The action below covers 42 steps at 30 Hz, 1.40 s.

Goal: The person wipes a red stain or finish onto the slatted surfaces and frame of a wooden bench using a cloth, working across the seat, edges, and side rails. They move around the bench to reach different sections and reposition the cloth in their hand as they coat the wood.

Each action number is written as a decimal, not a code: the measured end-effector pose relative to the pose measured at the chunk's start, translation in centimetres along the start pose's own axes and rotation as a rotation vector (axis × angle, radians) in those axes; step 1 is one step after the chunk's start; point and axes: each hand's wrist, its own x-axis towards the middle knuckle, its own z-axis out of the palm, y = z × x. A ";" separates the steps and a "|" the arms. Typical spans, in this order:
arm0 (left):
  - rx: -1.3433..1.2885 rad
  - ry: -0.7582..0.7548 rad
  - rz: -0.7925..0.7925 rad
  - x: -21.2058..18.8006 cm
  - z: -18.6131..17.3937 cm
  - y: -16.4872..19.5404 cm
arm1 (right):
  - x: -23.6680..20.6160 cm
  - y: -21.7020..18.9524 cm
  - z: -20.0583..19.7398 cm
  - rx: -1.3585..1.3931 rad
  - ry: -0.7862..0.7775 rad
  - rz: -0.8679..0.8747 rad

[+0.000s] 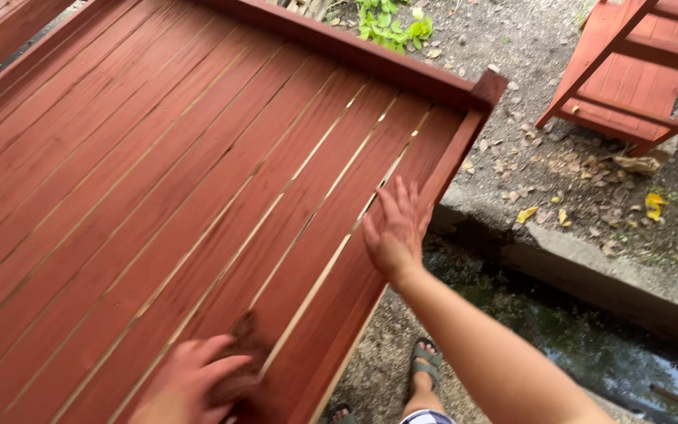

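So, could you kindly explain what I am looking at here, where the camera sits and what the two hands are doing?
There is one picture, taken by a camera worn on a person's head, looking down at their own bare hands. No machine is involved.

In front of them is a large slatted wooden panel, stained reddish brown, with narrow gaps between the boards and a raised rim on its far side. The right hand rests open and flat on the boards near the panel's right edge. The left hand, low in the picture and blurred, grips a dark brown rag or pad pressed against the wood.

Below are the person's sandalled feet on gravel. To the right lie a concrete kerb, dry leaves and another red wooden piece.
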 end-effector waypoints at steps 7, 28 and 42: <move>0.233 0.402 0.308 -6.5 8.9 -6.4 | 1.5 -1.0 1.7 -0.538 -0.140 0.047; 0.050 0.395 0.095 46.0 -9.1 15.9 | -0.3 0.9 1.1 -0.105 0.153 -0.102; -0.103 0.200 0.549 9.6 2.0 0.1 | 0.6 0.6 1.1 -0.105 0.118 -0.052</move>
